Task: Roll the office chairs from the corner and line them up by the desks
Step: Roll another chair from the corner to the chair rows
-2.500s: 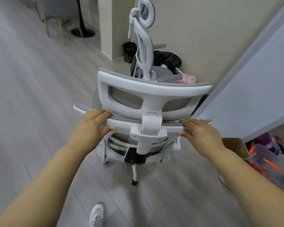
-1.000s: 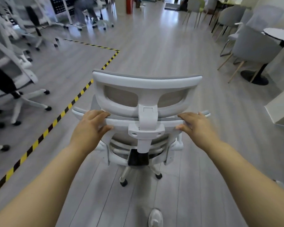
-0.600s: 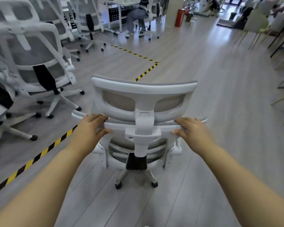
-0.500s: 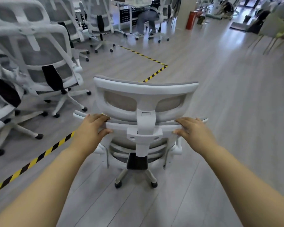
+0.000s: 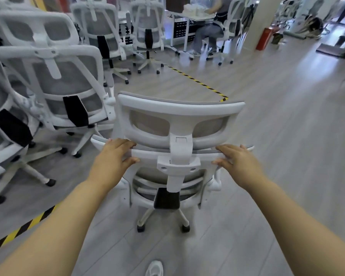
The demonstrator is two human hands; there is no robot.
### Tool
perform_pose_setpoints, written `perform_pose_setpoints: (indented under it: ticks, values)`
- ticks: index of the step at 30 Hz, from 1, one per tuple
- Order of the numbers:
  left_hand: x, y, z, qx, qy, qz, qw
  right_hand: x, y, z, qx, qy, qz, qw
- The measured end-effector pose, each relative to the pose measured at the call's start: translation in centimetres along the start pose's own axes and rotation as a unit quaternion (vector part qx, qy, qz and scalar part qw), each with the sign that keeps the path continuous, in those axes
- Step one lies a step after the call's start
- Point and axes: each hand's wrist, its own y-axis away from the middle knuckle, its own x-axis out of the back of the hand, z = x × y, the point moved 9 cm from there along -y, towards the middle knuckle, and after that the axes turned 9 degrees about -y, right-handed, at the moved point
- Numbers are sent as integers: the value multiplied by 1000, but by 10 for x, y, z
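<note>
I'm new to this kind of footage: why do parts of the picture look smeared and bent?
Head view: the held chair and both hands, left hand and right hand, look fairly sharp; the parked chairs at left are motion-blurred; the wide lens bows the floor tape; window glare streaks the floor at far right.

We note grey plank floor (image 5: 277, 120): striped tape (image 5: 197, 81) across it, chairs (image 5: 68, 92) on castors, left.

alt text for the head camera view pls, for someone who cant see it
Both hands, left hand and right hand, grip the top of the backrest of a white office chair on a grey floor. More white chairs cluster to its left, behind yellow-black floor tape.
</note>
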Motion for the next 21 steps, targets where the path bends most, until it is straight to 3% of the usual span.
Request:
perform_pose_setpoints:
  ticks: [10, 21]
  values:
    - [-36, -179, -46, 20, 30, -19, 999, -6, -184, 16, -10, -11, 3, 1000]
    - [-70, -346, -60, 43, -2, 17, 999, -4, -383, 45, 48, -4, -13, 999]
